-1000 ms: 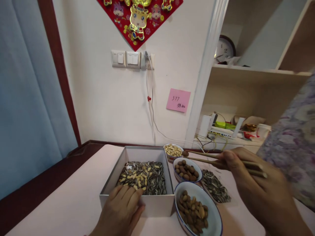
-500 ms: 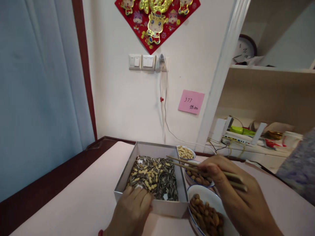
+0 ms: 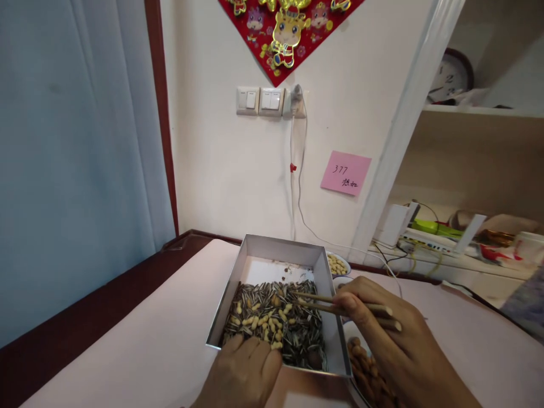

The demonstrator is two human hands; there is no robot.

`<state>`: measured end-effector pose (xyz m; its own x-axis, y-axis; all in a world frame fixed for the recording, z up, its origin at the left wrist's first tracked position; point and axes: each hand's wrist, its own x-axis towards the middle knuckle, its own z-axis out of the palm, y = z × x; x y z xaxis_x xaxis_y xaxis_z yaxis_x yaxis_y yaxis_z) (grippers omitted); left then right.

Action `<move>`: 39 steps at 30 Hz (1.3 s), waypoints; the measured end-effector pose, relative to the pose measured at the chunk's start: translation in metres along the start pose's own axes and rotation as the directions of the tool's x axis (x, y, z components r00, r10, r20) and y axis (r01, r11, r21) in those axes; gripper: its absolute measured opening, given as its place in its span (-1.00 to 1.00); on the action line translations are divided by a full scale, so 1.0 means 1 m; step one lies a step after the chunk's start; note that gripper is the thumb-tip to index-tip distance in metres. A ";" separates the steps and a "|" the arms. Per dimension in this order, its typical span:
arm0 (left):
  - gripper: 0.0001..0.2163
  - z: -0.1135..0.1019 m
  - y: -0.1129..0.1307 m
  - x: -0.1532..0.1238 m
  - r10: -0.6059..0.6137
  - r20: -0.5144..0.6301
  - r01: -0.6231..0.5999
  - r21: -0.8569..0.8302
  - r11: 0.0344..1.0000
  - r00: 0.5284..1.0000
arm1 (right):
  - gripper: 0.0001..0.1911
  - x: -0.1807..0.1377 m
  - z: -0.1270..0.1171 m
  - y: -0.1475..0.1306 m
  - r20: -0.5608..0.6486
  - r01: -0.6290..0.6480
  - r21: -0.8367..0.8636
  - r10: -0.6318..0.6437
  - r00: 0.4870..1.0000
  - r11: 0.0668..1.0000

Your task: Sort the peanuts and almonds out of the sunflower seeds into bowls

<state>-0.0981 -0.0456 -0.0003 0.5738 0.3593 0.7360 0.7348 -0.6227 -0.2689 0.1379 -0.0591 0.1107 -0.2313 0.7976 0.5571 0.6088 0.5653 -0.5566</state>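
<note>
"Now that the seeds [image 3: 304, 334] have slid nearward, what's different?"
"The far floor of the box [image 3: 334, 334] is mostly bare; the chopsticks [image 3: 318, 297] likely meet a thicker heap."
"Hands?"
"Right hand [image 3: 382, 334] pinches the chopsticks; left hand [image 3: 246, 368] grips the box's near wall."
"Counts?"
"One box, left of three partly hidden bowls [image 3: 351, 330]; two chopsticks; seeds past counting."

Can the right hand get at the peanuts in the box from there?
Probably yes: the right hand holds chopsticks that reach over the open box, close to the peanuts, many of which lie uncovered.
</note>
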 end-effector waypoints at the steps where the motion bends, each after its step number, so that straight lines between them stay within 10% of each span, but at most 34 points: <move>1: -0.76 0.001 -0.001 0.000 0.001 -0.001 -0.001 -0.003 1.000 1.000 | -0.61 0.000 0.000 0.000 0.006 -0.010 0.020 0.010 1.000 1.000; 39: -0.83 0.013 -0.003 0.004 -0.023 -0.094 0.017 -0.067 0.998 0.995 | -0.57 0.006 0.042 0.028 -0.016 -0.037 0.107 0.039 0.999 0.994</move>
<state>-0.0932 -0.0336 -0.0051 0.5200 0.3069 0.7971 0.7184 -0.6619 -0.2139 0.1216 -0.0292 0.0724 -0.1956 0.8154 0.5448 0.5321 0.5549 -0.6395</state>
